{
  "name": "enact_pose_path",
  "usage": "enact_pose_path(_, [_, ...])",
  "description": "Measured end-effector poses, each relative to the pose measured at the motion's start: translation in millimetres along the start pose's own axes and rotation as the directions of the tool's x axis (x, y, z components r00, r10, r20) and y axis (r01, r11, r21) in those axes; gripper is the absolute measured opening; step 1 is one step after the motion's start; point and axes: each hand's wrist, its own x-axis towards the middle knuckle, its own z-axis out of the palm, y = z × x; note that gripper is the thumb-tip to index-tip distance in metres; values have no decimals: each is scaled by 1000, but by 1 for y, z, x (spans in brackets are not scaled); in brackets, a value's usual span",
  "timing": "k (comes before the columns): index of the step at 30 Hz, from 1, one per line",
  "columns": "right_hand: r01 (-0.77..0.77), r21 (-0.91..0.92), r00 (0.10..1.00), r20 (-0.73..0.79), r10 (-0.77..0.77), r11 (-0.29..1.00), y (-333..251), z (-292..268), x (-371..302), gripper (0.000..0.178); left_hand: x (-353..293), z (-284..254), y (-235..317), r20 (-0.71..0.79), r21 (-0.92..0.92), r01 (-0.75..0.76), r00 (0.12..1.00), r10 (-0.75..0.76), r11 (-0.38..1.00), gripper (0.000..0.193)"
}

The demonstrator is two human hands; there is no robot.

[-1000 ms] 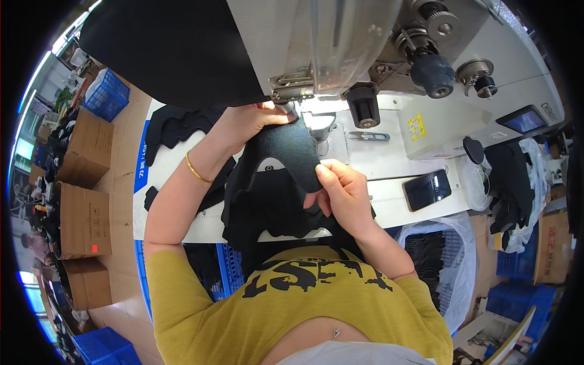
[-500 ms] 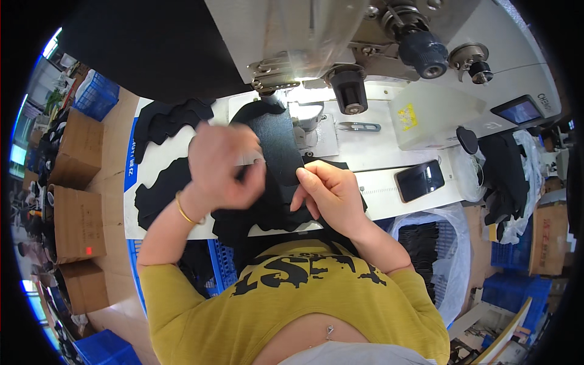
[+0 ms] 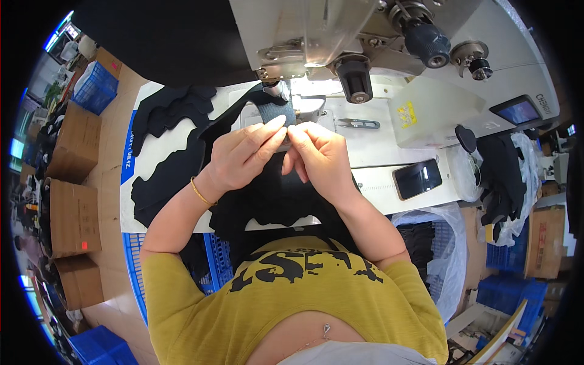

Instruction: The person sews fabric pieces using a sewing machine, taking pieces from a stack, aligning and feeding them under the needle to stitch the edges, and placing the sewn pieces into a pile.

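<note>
Just in front of the sewing machine's needle area (image 3: 277, 90), my two hands meet with their fingertips almost touching. Thumb and fingers of my left hand (image 3: 240, 157) are pinched on the edge of a dark grey-blue fabric piece (image 3: 277, 111). My right hand (image 3: 319, 155) pinches at the same edge, its lower fingers curled. The far end of this piece lies under the needle area; my fingers hide its near edge. Black fabric (image 3: 267, 198) spreads below my hands and over the table's front edge.
Black cut pieces (image 3: 167, 118) with wavy edges lie at the left. Thread snips (image 3: 360, 123) and a phone (image 3: 417, 179) rest on the white table (image 3: 380, 155) to the right. A plastic-lined basket (image 3: 450, 261) stands below right, a blue crate (image 3: 135, 267) below left.
My left hand has come right and down to meet my right hand at the fabric edge. My right hand has shifted slightly up and left. The grey-blue piece shows less now.
</note>
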Motion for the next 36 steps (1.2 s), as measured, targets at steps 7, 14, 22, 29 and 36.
enact_pose_path(7, [21,58,1000,-7,-20,998,6,2,8,24,2,7,-17,-14,-9,49,999,-49,999,33])
enact_pose_path(14, [-32,8,999,12,32,999,6,1,-2,23,6,18,-27,-35,39,105,994,-104,994,26])
enact_pose_path(22, [-52,-40,997,56,54,998,6,5,-4,23,15,19,-36,-87,109,113,991,-103,988,21])
enact_pose_path(29, [515,-364,822,-45,-567,776,17,27,-20,10,-29,-19,-76,350,198,673,631,-692,713,26])
enact_pose_path(36, [704,-691,504,325,-800,163,29,43,-37,33,25,-57,-12,726,-413,864,121,-677,-288,55])
